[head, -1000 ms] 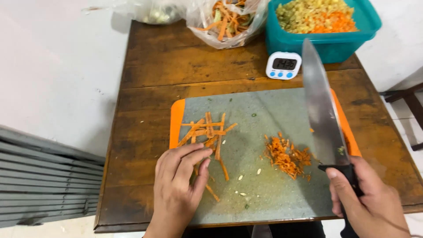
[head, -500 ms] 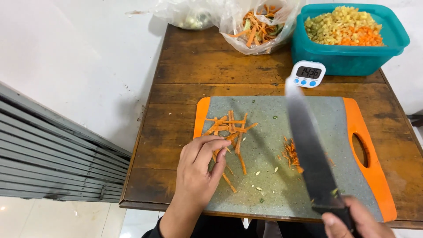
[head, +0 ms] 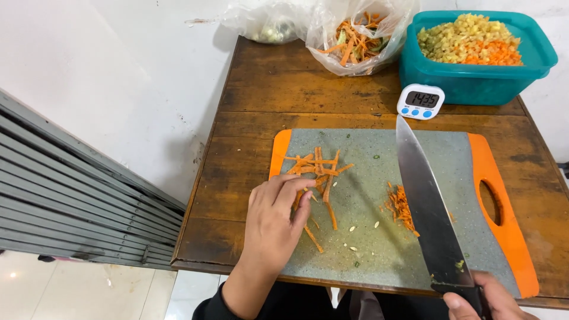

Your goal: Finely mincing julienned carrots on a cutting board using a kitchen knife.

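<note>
A grey cutting board with orange ends (head: 501,178) is seen lying on a worn wooden table (head: 261,89), viewed from above. The left hand (head: 274,222) is laid palm down on the near left part of the board, its fingers (head: 296,188) loosely spread and touching the near end of a loose heap of carrot strips (head: 317,169); nothing is clasped in it. The right hand (head: 480,302), only partly in view at the bottom edge, is closed around the dark handle of a large chef's knife (head: 430,207), whose broad blade is held above the board and angled away from the body, toward the far edge. Just left of the blade, a small pile of finely cut carrot (head: 400,206) is seen, well apart from the longer strips, with a few pale seeds and green flecks scattered between them. Beyond the board, a small white digital timer with blue buttons (head: 421,101) is stood against a teal plastic tub (head: 474,83) filled with diced yellow and orange vegetables. Beside the tub, a clear plastic bag of vegetable peelings (head: 355,38) is slumped at the table's far edge, and a second clear bag (head: 267,24) is seen to its left.
</note>
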